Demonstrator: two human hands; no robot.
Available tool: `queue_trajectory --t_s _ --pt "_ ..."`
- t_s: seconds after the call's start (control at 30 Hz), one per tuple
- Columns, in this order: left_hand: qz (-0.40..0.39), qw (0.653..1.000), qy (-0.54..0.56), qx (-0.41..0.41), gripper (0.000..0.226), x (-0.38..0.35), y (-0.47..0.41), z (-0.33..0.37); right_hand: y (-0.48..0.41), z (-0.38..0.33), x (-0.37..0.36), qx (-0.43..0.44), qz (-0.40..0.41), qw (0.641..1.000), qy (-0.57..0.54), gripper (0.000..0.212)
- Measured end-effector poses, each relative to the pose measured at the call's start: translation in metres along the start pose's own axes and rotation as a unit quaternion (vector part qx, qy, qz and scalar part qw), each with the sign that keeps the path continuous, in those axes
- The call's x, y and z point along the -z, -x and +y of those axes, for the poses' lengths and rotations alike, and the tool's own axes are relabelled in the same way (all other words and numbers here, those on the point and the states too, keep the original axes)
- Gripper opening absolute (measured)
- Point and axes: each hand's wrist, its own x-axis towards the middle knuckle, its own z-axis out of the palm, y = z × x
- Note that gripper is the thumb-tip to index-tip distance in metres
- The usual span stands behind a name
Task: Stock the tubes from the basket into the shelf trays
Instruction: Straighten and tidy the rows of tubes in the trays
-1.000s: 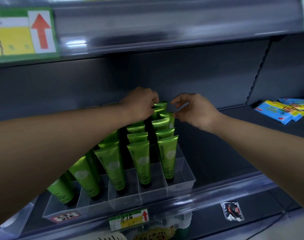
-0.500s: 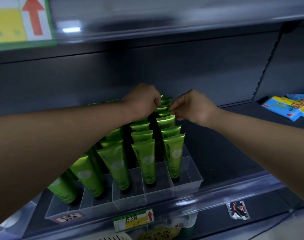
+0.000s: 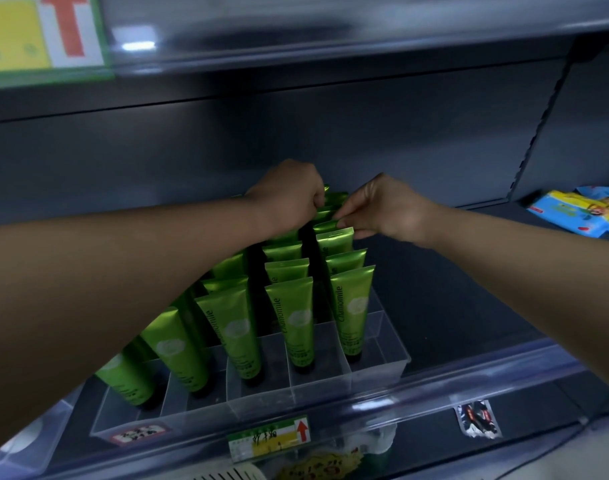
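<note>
Right hand [image 3: 389, 211] pinches the flat top edge of a green tube [image 3: 332, 225] at the back of the tray [image 3: 379, 370], in its right-hand lane. Left hand [image 3: 289, 199] is curled shut over tube tops beside it, in the middle lane; what its fingers grip is hidden. Both hands sit directly above the tubes, which stand upright, cap down, long axis vertical. The right hand looks nearer the tube to be seated. Five lanes run front to back; I count five front tubes, the rest overlap too much. Blue packets [image 3: 580, 213] lie well right of the tray. No basket shows.
</note>
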Motion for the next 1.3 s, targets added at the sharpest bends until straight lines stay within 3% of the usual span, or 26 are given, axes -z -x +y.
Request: queue_trajectory --t_s 0.63,0.93,1.17,1.3 --pt "-0.01 1.0 0.004 -0.007 0.024 0.01 0.004 -0.004 0.002 0.005 0.023 -0.007 -0.018 1.0 -0.014 0.024" --pt "0.031 0.999 0.037 -0.003 0.028 0.019 -0.02 -0.015 -0.019 0.007 0.028 -0.002 0.054 0.998 0.013 0.02" --pt "-0.039 0.999 0.022 -0.002 0.03 0.006 -0.043 -0.023 -0.045 0.015 0.014 0.02 0.07 0.991 0.108 0.032" --pt "-0.044 0.999 0.01 0.002 0.027 -0.003 -0.046 -0.021 -0.052 0.018 0.009 0.029 0.068 0.992 0.099 0.023"
